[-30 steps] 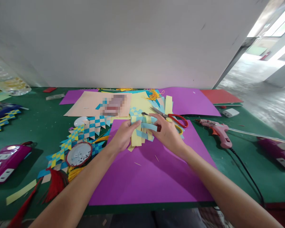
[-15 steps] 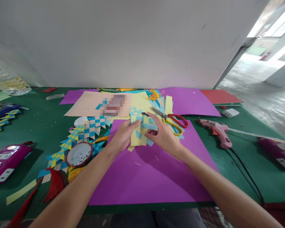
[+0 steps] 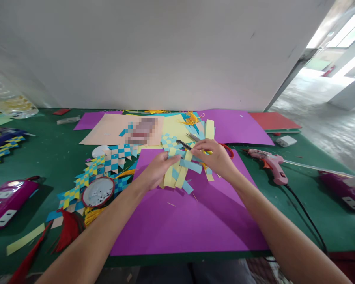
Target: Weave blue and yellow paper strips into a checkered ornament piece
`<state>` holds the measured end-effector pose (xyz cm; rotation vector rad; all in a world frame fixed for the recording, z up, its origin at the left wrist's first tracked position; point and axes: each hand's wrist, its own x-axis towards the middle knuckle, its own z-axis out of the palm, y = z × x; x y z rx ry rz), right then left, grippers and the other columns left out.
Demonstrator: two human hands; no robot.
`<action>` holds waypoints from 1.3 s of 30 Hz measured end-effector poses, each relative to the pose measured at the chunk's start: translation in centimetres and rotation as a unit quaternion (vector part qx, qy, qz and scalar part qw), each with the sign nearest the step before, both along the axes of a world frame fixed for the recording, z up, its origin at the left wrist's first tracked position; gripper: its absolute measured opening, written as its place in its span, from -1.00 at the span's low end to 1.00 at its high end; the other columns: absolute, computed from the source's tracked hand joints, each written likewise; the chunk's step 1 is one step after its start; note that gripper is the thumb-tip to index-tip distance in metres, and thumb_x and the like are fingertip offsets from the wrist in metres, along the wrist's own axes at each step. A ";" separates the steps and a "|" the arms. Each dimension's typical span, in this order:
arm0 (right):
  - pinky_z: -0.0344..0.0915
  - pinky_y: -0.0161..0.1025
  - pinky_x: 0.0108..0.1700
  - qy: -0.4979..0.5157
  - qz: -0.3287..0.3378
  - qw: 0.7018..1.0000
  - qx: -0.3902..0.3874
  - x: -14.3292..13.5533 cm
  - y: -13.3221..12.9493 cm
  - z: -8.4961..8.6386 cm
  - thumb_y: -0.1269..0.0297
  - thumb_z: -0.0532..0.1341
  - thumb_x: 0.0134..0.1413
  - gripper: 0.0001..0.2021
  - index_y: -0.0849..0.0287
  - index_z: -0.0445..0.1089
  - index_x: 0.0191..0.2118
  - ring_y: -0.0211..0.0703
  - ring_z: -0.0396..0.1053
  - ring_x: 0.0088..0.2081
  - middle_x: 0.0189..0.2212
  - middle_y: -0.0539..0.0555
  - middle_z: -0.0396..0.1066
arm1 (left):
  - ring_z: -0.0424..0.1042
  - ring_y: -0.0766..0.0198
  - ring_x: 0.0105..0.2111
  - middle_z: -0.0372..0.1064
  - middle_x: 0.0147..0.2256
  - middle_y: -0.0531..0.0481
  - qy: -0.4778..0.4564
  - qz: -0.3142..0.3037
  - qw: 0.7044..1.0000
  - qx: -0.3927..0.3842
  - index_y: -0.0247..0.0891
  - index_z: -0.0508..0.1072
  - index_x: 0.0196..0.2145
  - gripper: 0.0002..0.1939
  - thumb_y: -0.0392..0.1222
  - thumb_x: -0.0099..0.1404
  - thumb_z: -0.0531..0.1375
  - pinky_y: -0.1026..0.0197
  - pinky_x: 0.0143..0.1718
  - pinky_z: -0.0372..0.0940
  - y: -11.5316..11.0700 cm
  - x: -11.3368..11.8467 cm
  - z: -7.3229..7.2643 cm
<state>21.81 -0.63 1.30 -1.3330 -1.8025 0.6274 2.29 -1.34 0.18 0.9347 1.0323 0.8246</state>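
My left hand [image 3: 157,169] is closed on the left side of a small weave of light yellow and light blue paper strips [image 3: 170,178], its thumb lying on top. The lower ends of the strips hang loose and fan out, and one blue strip points right. At the upper right of the weave, the fingers of my right hand [image 3: 214,156] pinch the end of a strip; which colour is partly hidden. Just behind the fingers are a black-tipped tool [image 3: 183,144] and scissors [image 3: 193,136] with red and yellow handles, largely covered by my right hand.
Purple paper [image 3: 177,225] lies beneath my hands. To the left are woven paper fish shapes [image 3: 118,156], a round dish [image 3: 98,192] and a red tassel [image 3: 67,230]. A pink glue gun [image 3: 272,161] with a cord lies right; a purple power strip [image 3: 10,201] is far left.
My right hand has shifted right and its fingers have drawn together at the strips' upper right. The weave has tilted, and its strips have spread apart, now covering less of the black-tipped tool.
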 end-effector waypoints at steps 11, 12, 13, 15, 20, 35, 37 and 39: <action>0.27 -0.20 -0.28 0.052 0.024 0.998 -0.028 -0.9 -0.2 -0.8 0.20 0.26 0.02 -0.83 0.15 0.46 -0.49 -0.13 0.40 -0.30 -0.38 0.06 0.48 | 0.51 0.06 -0.39 0.50 -0.49 -0.10 -0.001 -0.010 0.999 0.035 -0.30 0.52 -0.29 -0.68 -0.05 0.05 0.39 0.16 -0.42 0.35 -0.1 0.0 -0.3; 0.27 -0.21 -0.30 0.060 0.018 0.998 -0.029 -1.1 -0.3 -0.8 0.19 0.27 0.01 -0.83 0.15 0.46 -0.50 -0.14 0.39 -0.30 -0.39 0.06 0.48 | 0.51 0.06 -0.39 0.50 -0.50 -0.10 0.006 -0.008 0.999 0.035 -0.30 0.52 -0.29 -0.68 -0.05 0.05 0.39 0.16 -0.42 0.35 -0.1 0.1 -0.3; 0.27 -0.22 -0.31 0.070 0.015 0.997 -0.034 -1.3 -0.3 -0.8 0.18 0.27 0.01 -0.82 0.16 0.46 -0.50 -0.14 0.39 -0.32 -0.40 0.06 0.48 | 0.51 0.07 -0.40 0.50 -0.50 -0.09 0.016 -0.006 0.999 0.036 -0.30 0.52 -0.29 -0.67 -0.04 0.05 0.40 0.16 -0.42 0.35 -0.1 0.1 -0.3; 0.25 -0.24 -0.35 0.087 0.010 0.995 -0.051 -1.4 -0.4 -0.8 0.15 0.26 0.02 -0.79 0.17 0.46 -0.47 -0.18 0.37 -0.37 -0.41 0.05 0.47 | 0.51 0.10 -0.41 0.50 -0.48 -0.08 0.031 -0.005 0.999 0.037 -0.31 0.52 -0.29 -0.66 -0.04 0.04 0.40 0.17 -0.42 0.35 -0.1 0.1 -0.2; 0.09 -0.30 -0.51 0.069 -0.027 0.994 -0.075 -0.6 0.0 -0.4 -0.08 0.10 0.15 -0.60 0.18 0.42 -0.39 -0.29 0.22 -0.54 -0.53 -0.01 0.36 | 0.51 0.13 -0.43 0.53 -0.41 -0.09 -0.014 0.025 0.999 0.033 -0.34 0.52 -0.24 -0.64 -0.04 0.07 0.38 0.17 -0.41 0.38 0.2 0.2 -0.1; 0.02 -0.32 -0.51 -0.026 0.132 0.973 -0.185 -0.9 -0.8 -0.3 0.12 0.22 0.05 -0.73 0.19 0.39 -0.55 -0.36 0.10 -0.56 -0.61 -0.06 0.27 | 0.53 0.11 -0.40 0.54 -0.41 -0.10 -0.113 0.138 0.981 0.079 -0.36 0.52 -0.27 -0.69 -0.10 0.09 0.37 0.15 -0.41 0.43 1.3 -0.6 -0.1; 0.03 -0.30 -0.48 -0.005 0.120 0.978 -0.173 -0.9 -0.6 -0.5 0.14 0.21 0.04 -0.73 0.19 0.36 -0.55 -0.35 0.10 -0.54 -0.58 -0.05 0.29 | 0.55 0.06 -0.36 0.55 -0.38 -0.12 -0.106 0.124 0.984 0.077 -0.37 0.52 -0.26 -0.67 -0.09 0.09 0.37 0.10 -0.35 0.44 1.2 -0.5 0.0; 0.04 -0.30 -0.46 0.019 0.104 0.982 -0.158 -0.9 -0.5 -0.5 0.16 0.22 0.03 -0.74 0.19 0.34 -0.56 -0.34 0.11 -0.53 -0.56 -0.04 0.29 | 0.55 0.02 -0.30 0.56 -0.32 -0.15 -0.103 0.104 0.986 0.079 -0.37 0.52 -0.22 -0.65 -0.08 0.11 0.36 0.05 -0.26 0.43 1.2 -0.5 0.0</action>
